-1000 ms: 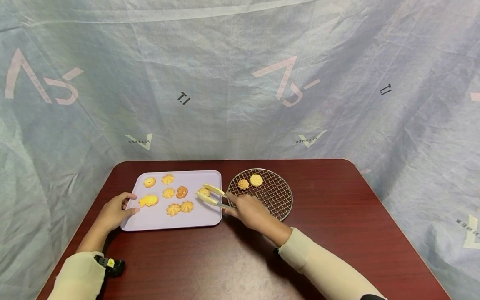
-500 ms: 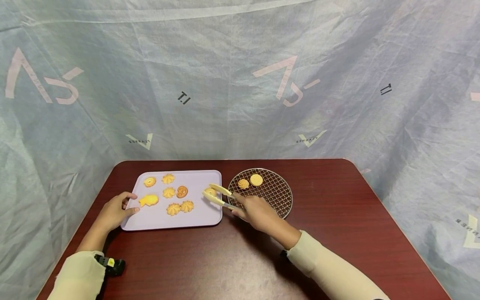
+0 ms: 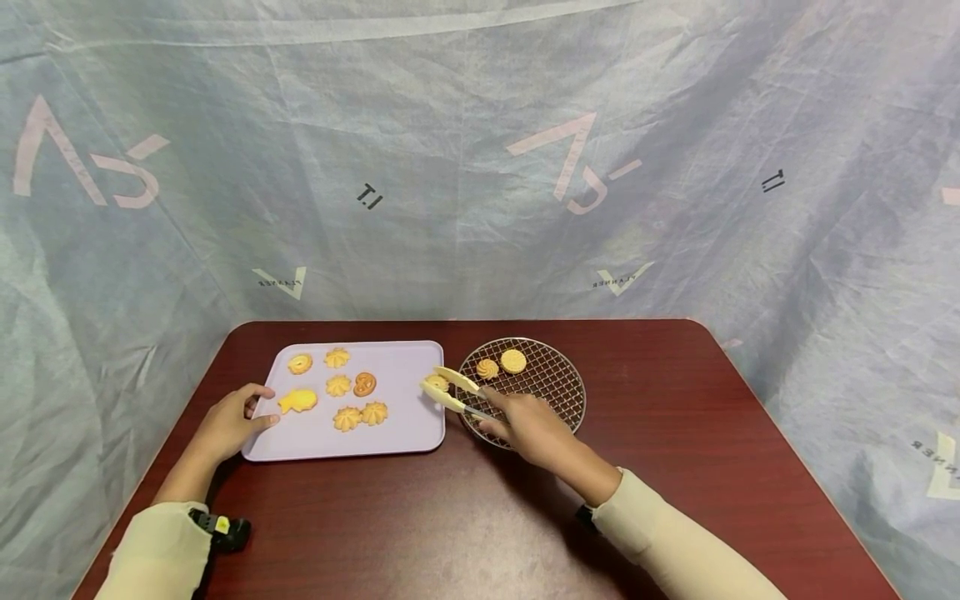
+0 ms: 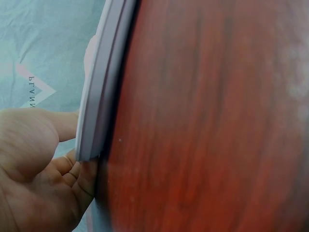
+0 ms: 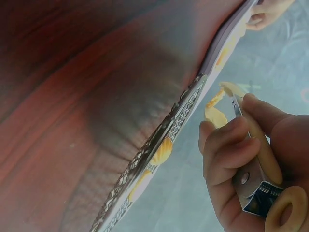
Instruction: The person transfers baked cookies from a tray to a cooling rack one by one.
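Note:
My left hand [image 3: 228, 425] pinches the left edge of a lilac tray [image 3: 408, 437]; in the left wrist view, the thumb lies on one side of the rim [image 4: 99, 96] and fingers on the other. In my right hand [image 3: 536, 429] is a pair of tongs [image 3: 446, 399] with cream-coloured tips. A round cookie [image 3: 437, 384] sits between those tips, held above the gap between the tray's right edge and a round wire rack [image 3: 555, 396]. Several cookies lie on the tray, among them a fish-shaped cookie [image 3: 298, 401] and a pretzel-shaped cookie [image 3: 364, 384].
Two cookies rest at the back left of the rack: a swirled cookie [image 3: 487, 369] and a pale round cookie [image 3: 513, 361]. Tray and rack stand side by side on a dark red wooden table [image 3: 675, 433]. A grey cloth [image 3: 450, 250] hangs behind.
My right hand has moved right with the tongs, carrying the round cookie from over the tray to the rack's left edge. The left hand and tray stay where they were.

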A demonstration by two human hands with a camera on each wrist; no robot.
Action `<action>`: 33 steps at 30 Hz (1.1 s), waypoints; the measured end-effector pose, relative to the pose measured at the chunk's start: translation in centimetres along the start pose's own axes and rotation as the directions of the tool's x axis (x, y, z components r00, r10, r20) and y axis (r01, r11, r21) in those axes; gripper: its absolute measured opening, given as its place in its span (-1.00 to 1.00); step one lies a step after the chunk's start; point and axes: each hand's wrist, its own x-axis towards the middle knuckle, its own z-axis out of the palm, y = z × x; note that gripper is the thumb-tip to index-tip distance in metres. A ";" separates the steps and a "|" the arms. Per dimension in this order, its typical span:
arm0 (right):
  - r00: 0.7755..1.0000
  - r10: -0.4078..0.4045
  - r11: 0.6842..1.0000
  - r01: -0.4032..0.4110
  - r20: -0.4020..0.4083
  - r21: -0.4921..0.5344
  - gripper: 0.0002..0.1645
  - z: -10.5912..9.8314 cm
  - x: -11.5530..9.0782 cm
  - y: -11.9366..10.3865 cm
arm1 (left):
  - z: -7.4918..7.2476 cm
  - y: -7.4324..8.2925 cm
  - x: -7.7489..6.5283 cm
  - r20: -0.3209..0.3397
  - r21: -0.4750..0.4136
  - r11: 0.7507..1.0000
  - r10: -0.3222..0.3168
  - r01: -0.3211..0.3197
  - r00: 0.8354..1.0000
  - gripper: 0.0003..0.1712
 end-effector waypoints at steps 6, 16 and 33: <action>1.000 0.024 1.000 -0.024 -0.006 -0.004 -0.28 -0.2 -0.6 0.8 | 0.0 0.0 0.0 0.000 0.003 1.000 0.002 -0.002 1.000 -0.52; 0.997 0.079 0.997 -0.079 0.009 -0.018 -0.28 -0.9 -1.8 1.7 | -0.1 0.0 0.0 0.009 0.003 1.000 -0.016 0.016 1.000 -0.51; 0.995 0.100 0.995 -0.101 -0.011 -0.019 -0.26 -1.6 -4.0 3.8 | -0.2 0.4 -0.2 0.009 -0.001 1.000 -0.019 0.019 1.000 -0.51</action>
